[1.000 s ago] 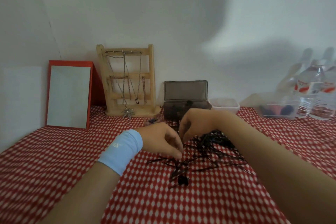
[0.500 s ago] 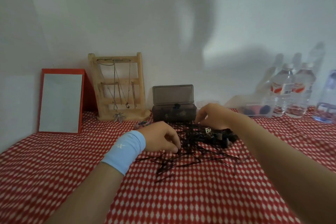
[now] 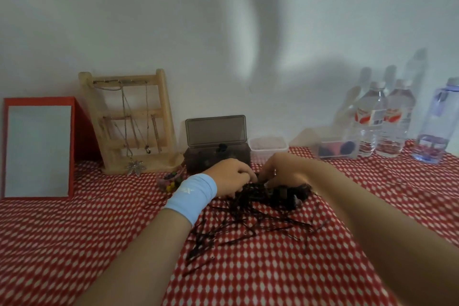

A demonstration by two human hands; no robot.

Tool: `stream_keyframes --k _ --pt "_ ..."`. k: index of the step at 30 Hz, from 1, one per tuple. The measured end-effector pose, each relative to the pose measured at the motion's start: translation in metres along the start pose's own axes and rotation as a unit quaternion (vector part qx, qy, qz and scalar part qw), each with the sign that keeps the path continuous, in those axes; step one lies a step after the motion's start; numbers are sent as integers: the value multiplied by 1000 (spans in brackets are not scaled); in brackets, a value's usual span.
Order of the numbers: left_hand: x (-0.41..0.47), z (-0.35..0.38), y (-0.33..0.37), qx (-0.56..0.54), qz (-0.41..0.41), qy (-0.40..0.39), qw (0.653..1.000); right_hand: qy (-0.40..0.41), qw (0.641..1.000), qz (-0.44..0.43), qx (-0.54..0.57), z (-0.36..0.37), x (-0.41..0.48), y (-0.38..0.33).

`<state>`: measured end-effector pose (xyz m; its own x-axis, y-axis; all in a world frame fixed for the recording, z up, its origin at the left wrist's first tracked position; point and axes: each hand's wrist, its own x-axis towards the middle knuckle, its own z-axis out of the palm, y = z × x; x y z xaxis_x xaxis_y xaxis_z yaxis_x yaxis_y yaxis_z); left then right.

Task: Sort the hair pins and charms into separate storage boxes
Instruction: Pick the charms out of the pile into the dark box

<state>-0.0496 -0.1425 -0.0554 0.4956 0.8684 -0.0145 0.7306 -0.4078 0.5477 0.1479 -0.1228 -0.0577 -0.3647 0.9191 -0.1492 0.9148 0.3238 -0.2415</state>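
A tangled pile of black hair pins (image 3: 250, 221) lies on the red checked cloth, with darker clips and charms (image 3: 285, 194) at its far end. My left hand (image 3: 231, 176), a blue wristband on its wrist, has its fingers curled down into the top of the pile and pinches pins. My right hand (image 3: 285, 171) sits beside it, fingertips almost touching the left ones and curled into the dark pieces; what they hold is hidden. Just behind the hands stands an open dark storage box (image 3: 198, 159). A small clear box (image 3: 268, 149) stands to its right.
A few small colourful charms (image 3: 171, 181) lie left of my left wrist. A wooden necklace stand (image 3: 129, 122) and a red-framed mirror (image 3: 37, 146) are at the back left. A clear container (image 3: 337, 150) and water bottles (image 3: 382, 119) line the back right.
My right hand came back from near the clear box to the pile's far end. My left hand shifted slightly forward along the pile. The view has swung to the right.
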Motion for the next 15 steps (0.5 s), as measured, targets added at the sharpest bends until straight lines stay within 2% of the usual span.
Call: stream_keyframes --k 6,10,13,15 --pt "23 18 5 36 87 8 996 61 994 19 91 -6 -7 15" --pt "28 25 6 54 107 -16 993 121 980 26 154 -8 -14 20" --pt "30 29 6 65 104 -10 992 118 980 14 161 -9 -20 21" --pt "32 32 8 69 100 -10 993 88 987 9 136 -10 -25 21"
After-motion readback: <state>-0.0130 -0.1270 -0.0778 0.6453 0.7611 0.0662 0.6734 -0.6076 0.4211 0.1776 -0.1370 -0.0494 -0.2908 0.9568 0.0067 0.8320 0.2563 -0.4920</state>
